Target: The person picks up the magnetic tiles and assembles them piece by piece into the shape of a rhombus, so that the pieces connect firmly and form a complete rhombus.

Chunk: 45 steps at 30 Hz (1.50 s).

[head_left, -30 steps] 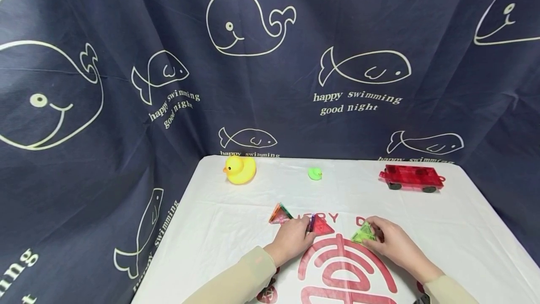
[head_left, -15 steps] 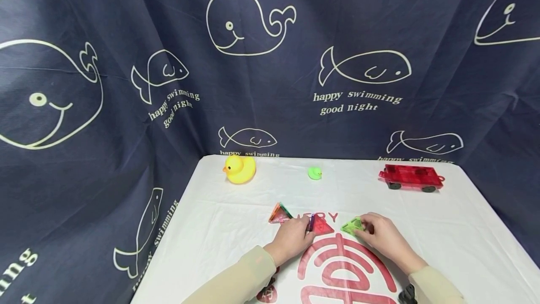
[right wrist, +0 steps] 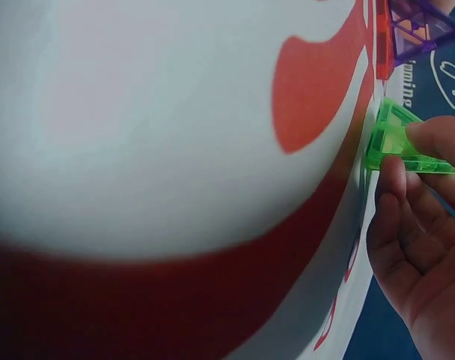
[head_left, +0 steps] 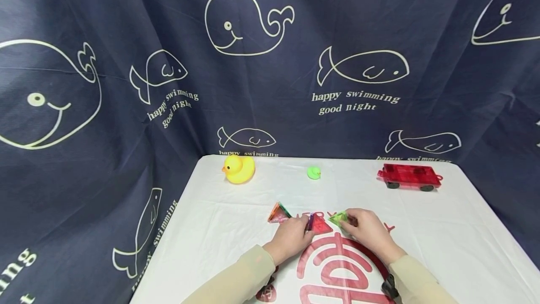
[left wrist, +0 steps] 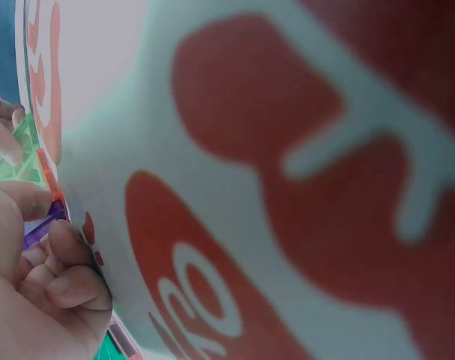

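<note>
My right hand (head_left: 368,230) pinches a translucent light-green triangular magnetic tile piece (head_left: 337,218) between thumb and fingers, low over the white table. Just left of it, a red triangular tile (head_left: 322,225) lies on the table. A purple triangular tile (right wrist: 418,34) stands upright along the red one's left edge. My left hand (head_left: 291,237) pinches that purple tile, its fingertips close to the tabletop in the left wrist view. On the far side of this hand stands a triangular group of orange and dark-green tiles (head_left: 278,214), partly hidden by the knuckles.
Along the back of the table (head_left: 228,247) stand a yellow rubber duck (head_left: 239,170), a small green duck (head_left: 314,172) and a red wheeled toy car base (head_left: 410,176). A dark blue curtain (head_left: 270,83) with whale and fish drawings hangs behind.
My right hand has slid left with the green tile piece, bringing it close to the red tile. The left hand, the red and purple tiles and the toys at the back stay in place.
</note>
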Each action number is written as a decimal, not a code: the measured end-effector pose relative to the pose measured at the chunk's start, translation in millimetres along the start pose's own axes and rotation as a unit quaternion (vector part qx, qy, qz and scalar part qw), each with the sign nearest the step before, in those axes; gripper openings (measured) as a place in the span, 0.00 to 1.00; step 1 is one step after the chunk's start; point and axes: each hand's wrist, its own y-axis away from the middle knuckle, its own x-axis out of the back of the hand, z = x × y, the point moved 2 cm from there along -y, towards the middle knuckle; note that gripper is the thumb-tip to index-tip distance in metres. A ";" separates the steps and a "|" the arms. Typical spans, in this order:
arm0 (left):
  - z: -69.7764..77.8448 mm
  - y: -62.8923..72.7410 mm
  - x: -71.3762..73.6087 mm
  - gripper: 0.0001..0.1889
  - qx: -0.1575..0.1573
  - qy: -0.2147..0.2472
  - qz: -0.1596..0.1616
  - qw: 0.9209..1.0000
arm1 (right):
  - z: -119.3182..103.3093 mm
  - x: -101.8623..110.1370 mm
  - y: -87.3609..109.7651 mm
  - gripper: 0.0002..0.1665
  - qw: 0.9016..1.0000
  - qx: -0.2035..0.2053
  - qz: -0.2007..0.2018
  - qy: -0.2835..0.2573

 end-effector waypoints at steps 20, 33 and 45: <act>-0.4 -8.1 3.0 0.13 -0.029 -0.054 -0.029 0.998 | -26.4 -18.9 -19.1 0.06 0.998 0.048 0.018 0.047; 0.8 -12.4 4.9 0.15 -0.037 -0.069 -0.035 0.996 | -36.9 -25.7 -16.7 0.08 0.994 0.077 0.054 0.051; 2.9 -13.0 4.8 0.12 -0.046 -0.089 -0.048 0.994 | -34.3 -29.3 -12.7 0.05 0.994 0.077 0.059 0.056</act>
